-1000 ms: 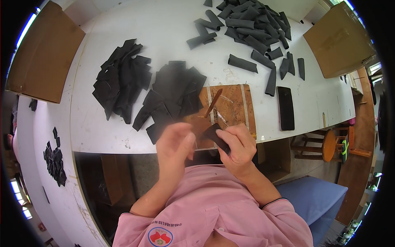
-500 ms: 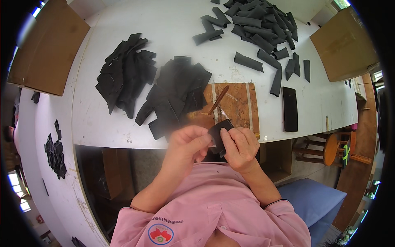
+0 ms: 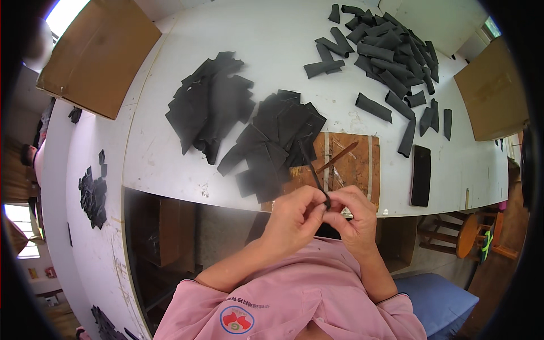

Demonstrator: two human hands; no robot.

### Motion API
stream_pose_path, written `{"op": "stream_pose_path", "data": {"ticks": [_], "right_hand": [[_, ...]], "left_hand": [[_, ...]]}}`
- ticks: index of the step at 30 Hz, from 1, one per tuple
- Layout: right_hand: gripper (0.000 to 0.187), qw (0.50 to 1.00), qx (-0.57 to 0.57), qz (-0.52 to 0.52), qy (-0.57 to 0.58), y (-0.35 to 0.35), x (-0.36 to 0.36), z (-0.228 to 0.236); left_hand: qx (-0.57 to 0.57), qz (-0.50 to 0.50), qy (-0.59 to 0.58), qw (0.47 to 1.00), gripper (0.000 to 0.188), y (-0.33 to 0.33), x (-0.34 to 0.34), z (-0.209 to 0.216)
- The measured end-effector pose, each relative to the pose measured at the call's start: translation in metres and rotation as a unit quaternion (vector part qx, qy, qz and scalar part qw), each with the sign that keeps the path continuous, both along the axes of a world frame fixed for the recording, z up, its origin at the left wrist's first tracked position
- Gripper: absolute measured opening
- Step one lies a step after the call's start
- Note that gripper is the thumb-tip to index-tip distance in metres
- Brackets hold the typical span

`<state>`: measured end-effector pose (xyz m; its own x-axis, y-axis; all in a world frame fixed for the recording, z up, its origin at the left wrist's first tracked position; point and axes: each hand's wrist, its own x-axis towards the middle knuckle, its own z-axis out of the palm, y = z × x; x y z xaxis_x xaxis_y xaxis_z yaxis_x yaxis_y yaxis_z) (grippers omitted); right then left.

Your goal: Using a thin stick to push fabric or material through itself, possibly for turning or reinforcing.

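Close together at the table's near edge, my left hand [image 3: 297, 218] and my right hand [image 3: 356, 218] pinch a small black piece of sheet material [image 3: 327, 199] between their fingertips. Most of that piece is hidden by the fingers. A narrow dark strip [image 3: 313, 169] runs from the fingertips up toward the piles; whether it belongs to the held piece I cannot tell. Beyond the hands lies a worn wooden board [image 3: 362, 173] with a brown pointed stick [image 3: 340, 156] on it. A pile of flat black pieces [image 3: 277, 127] overlaps the board's left side.
Another black pile [image 3: 207, 107] lies farther left. Rolled black tubes [image 3: 391, 54] are heaped at the far right, above a phone [image 3: 420, 175]. Cardboard boxes [image 3: 102, 56] flank the white table [image 3: 164, 164]. A wooden stool [image 3: 466, 233] and blue seat [image 3: 433, 300] stand at the lower right.
The held black piece showed its broad face before; now only a small part shows at the fingertips. My hands have come closer together. The whole view has shifted, moving the table rightward and down.
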<state>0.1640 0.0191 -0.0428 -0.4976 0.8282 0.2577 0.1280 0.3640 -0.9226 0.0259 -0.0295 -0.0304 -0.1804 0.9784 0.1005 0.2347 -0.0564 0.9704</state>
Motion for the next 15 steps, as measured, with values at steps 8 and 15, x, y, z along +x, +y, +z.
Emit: {"op": "stream_pose_path", "data": {"ticks": [8, 15], "right_hand": [[0.018, 0.942, 0.275, -0.054, -0.185, 0.005, -0.018, -0.01], [0.014, 0.996, -0.006, -0.077, -0.035, 0.014, -0.008, -0.017]], "left_hand": [[0.081, 0.204, 0.108, 0.969, 0.008, 0.007, 0.017, -0.028], [-0.146, -0.005, -0.535, 0.832, 0.015, 0.015, -0.01, -0.011]]}}
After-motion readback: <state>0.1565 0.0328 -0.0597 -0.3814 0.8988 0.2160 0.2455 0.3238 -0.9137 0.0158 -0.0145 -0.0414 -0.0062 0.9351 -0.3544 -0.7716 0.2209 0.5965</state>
